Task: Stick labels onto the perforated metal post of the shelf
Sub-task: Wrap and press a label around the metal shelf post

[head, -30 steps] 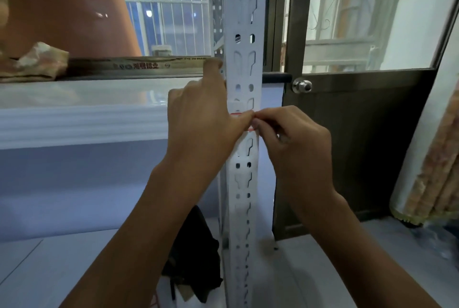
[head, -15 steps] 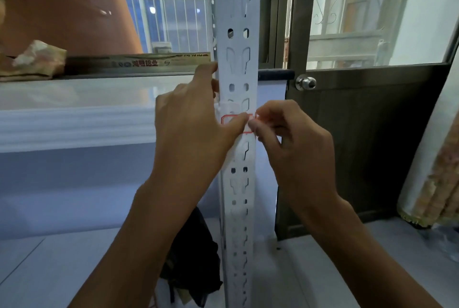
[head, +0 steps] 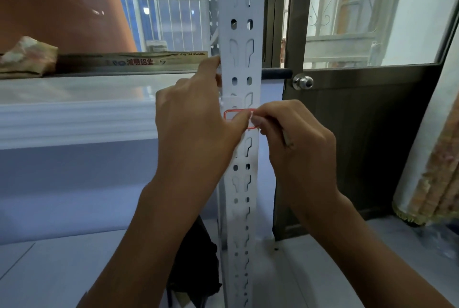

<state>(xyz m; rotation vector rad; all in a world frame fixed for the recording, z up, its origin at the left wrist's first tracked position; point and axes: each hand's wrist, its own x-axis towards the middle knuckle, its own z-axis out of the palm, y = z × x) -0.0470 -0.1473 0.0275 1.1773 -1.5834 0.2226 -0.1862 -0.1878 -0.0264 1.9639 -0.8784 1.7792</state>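
Observation:
A white perforated metal post [head: 240, 34] runs upright through the middle of the view. A white label with a red border [head: 233, 115] lies across the post at shelf height. My left hand [head: 196, 124] wraps the post's left edge, its thumb pressing on the label's middle. My right hand [head: 293, 139] pinches the label's right end with thumb and forefinger against the post's right edge. A second pale sticker [head: 232, 101] sits on the post just above the label. Part of the label is hidden under my fingers.
A white shelf board [head: 74, 114] extends left of the post, with a crumpled cloth [head: 27, 57] and a printed metal strip [head: 139, 60] behind it. A dark door with a round knob [head: 302, 82] stands to the right. A black bag [head: 196, 265] lies on the floor by the post.
The camera has moved closer and slightly up. More of the red-bordered label now shows flat on the post, with my left thumb sliding onto it; my right hand keeps its pinch at the right end.

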